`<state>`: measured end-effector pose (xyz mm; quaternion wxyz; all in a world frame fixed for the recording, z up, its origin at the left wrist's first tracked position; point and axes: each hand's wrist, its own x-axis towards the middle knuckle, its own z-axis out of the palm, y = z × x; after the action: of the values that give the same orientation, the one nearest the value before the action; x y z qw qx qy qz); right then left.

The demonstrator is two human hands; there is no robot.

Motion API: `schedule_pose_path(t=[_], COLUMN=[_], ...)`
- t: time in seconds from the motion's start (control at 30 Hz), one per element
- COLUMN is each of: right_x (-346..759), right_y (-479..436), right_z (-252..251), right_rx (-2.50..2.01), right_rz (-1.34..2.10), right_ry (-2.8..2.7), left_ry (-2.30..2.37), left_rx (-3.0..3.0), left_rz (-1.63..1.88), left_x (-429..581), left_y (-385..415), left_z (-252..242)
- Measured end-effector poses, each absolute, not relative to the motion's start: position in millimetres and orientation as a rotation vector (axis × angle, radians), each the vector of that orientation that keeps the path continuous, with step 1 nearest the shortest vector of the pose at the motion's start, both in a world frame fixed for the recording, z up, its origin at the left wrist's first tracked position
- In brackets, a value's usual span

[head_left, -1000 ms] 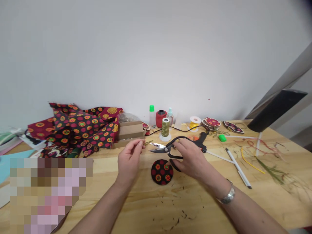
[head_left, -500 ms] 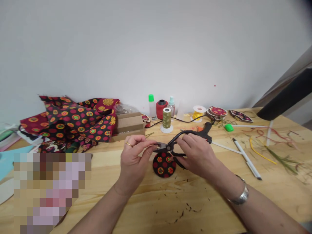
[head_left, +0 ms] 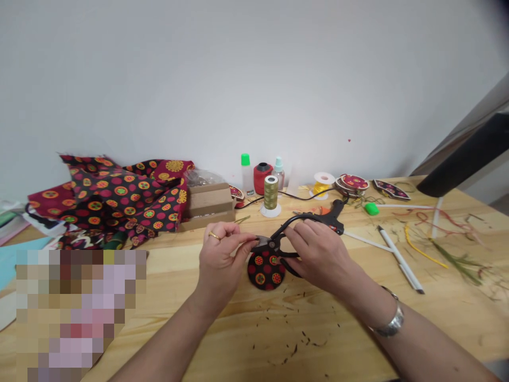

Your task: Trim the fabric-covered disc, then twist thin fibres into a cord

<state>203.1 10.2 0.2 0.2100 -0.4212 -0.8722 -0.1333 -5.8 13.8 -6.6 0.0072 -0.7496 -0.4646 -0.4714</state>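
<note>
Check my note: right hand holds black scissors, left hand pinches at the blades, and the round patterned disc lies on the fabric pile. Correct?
No. The head view shows the disc on the table, apart from the fabric pile. The right hand on the scissors and left hand at the blades are correct.

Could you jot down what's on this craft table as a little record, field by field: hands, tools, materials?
Surface: wooden table, dotted with small dark snippets
Left hand: left hand, fingers pinched together at the blade tips; what they pinch is too small to tell
Right hand: right hand, gripping the handles of the black scissors
Below the blades: round patterned fabric disc, flat on the table
Behind: olive thread spool, upright
Far left: patterned fabric pile
Right: white pens, lying flat
</note>
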Motion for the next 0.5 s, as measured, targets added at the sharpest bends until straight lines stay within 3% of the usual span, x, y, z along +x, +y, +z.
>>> schedule_pose_path(t=[0.33,0.5], right_x=[203.5,209.4], right_y=[9.0,15.0], right_z=[-0.6,-3.1], right_rx=[-1.162,-1.242], right_rz=[-0.381,-0.351], right_ry=[-2.413,-2.316], left_ry=[-1.514,-1.533], left_rx=[-2.372,-2.389], left_rz=[-1.352,-1.496], left_x=[-5.0,-6.9], left_y=[12.9,9.3], left_z=[-3.0,2.7])
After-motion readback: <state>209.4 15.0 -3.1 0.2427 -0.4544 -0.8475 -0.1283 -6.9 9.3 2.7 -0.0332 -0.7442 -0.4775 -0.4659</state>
